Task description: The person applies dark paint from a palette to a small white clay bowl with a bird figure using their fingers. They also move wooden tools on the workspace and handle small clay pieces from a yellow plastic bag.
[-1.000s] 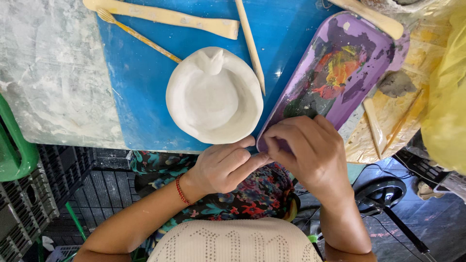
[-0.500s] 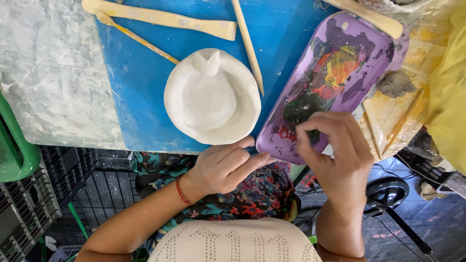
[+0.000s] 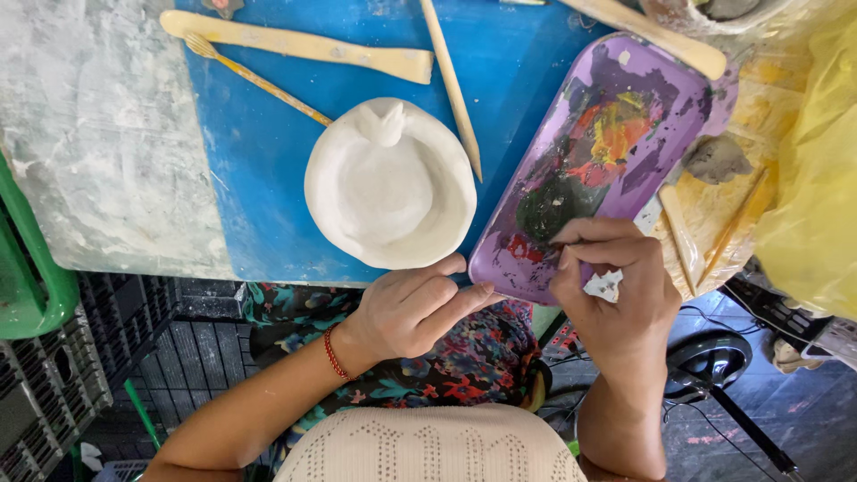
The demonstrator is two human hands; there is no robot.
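While the right hand (image 3: pixel 616 299) pinched what looked like a white clay scrap (image 3: pixel 603 286) over the purple palette (image 3: pixel 607 152), right of centre, the left hand (image 3: pixel 411 308) curled empty beside the white clay bowl (image 3: pixel 390 185). Best worked with light fingertip pressure, palette steady.

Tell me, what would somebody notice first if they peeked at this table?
Probably the white clay bowl in the middle of the blue mat, with a little knob on its far rim. Next, the purple tray to its right, smeared with red, yellow and dark paint. The right hand reaches onto the tray's near end, and the left hand rests at the table edge just below the bowl.
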